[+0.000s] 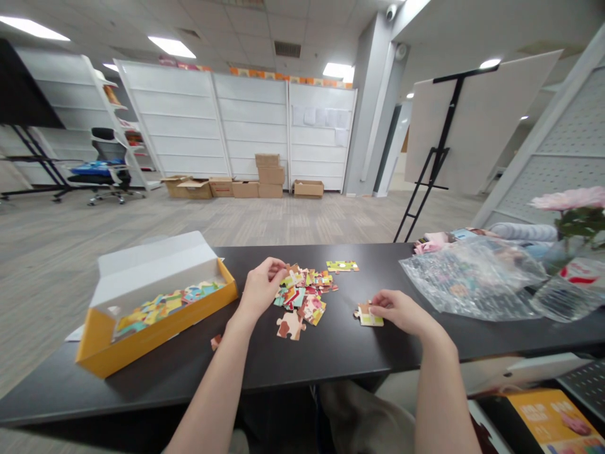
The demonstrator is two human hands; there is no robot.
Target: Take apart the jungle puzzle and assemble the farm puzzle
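A heap of jigsaw puzzle pieces [290, 297] lies in the middle of the black table. My left hand [263, 284] is at the heap's upper left, with thumb and fingers closed on a puzzle piece [295, 275] at its top. To the right, my right hand [399, 310] pinches the edge of a brown, white and green puzzle piece [367, 315] low over the tabletop or on it; its fingertips cover part of the piece. A joined green strip of puzzle [343, 266] lies behind the heap. One stray puzzle piece [216, 342] is partly hidden by my left forearm.
An open yellow box [155, 337] holding more puzzle pieces stands at the left on the table [326, 359]. Clear plastic wrap [472, 274], a bottle [574, 287] and a pink flower [570, 198] are at the right. An easel [432, 167] stands beyond the table.
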